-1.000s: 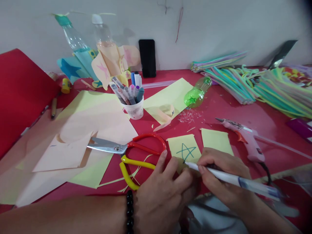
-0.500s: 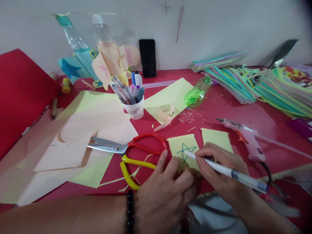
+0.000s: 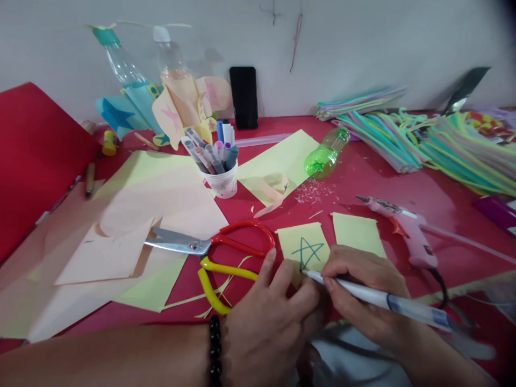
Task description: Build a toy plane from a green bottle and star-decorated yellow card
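Note:
My right hand (image 3: 363,287) is shut on a white marker (image 3: 403,306), whose tip touches the lower left of a blue-green star (image 3: 308,252) drawn on a small pale yellow paper (image 3: 302,236). My left hand (image 3: 272,317) rests with spread fingers on that paper's lower edge, its thumb beside red and yellow-handled scissors (image 3: 193,245). A second pale yellow paper (image 3: 357,231) lies just above my right hand. My hands hide the paper's bottom corner.
A pink glue gun (image 3: 411,236) lies to the right. Behind stand a cup of markers (image 3: 223,180), a green bottle (image 3: 324,158) and a black phone (image 3: 244,97). Coloured strips (image 3: 387,137) are stacked at the back right, and large papers (image 3: 121,252) cover the left.
The marker tip has moved down from the star's left point to its lower left end. My right hand has shifted slightly down with it; my left hand stays in place.

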{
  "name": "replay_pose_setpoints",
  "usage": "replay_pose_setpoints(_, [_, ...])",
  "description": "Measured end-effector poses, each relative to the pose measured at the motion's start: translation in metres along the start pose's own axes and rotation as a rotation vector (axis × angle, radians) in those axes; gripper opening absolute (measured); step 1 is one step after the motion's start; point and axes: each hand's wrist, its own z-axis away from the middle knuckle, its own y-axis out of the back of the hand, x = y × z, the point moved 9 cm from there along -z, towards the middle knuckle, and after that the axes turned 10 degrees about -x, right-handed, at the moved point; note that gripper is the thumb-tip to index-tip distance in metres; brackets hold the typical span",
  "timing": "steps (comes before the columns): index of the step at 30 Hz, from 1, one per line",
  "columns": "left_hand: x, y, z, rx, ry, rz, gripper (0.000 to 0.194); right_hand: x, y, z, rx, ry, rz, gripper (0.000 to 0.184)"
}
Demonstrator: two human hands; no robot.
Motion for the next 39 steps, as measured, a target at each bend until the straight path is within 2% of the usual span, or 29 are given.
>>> replay_pose_setpoints(7, [0.001,0.001,0.002,0.016,-0.014,-0.006,0.042,0.002,-0.001,0.003,-0.009,-0.005,-0.004,0.012])
replay_pose_setpoints(16, [0.001,-0.001,0.002,0.04,-0.02,-0.033,0.035,0.006,0.013,0.006,0.14,-0.036,0.033,0.01])
replay_pose_setpoints(24, [0.002,0.002,0.003,0.061,-0.009,-0.113,0.038,0.01,0.003,-0.001,0.035,-0.047,-0.002,0.008])
replay_pose_setpoints(32, [0.004,0.003,0.002,0.061,-0.009,-0.157,0.041,0.012,-0.006,-0.006,-0.017,-0.042,-0.041,0.009])
replay_pose_setpoints(39, [0.004,0.004,0.003,0.058,-0.01,-0.143,0.036,0.014,0.005,-0.002,0.025,-0.079,0.004,0.009])
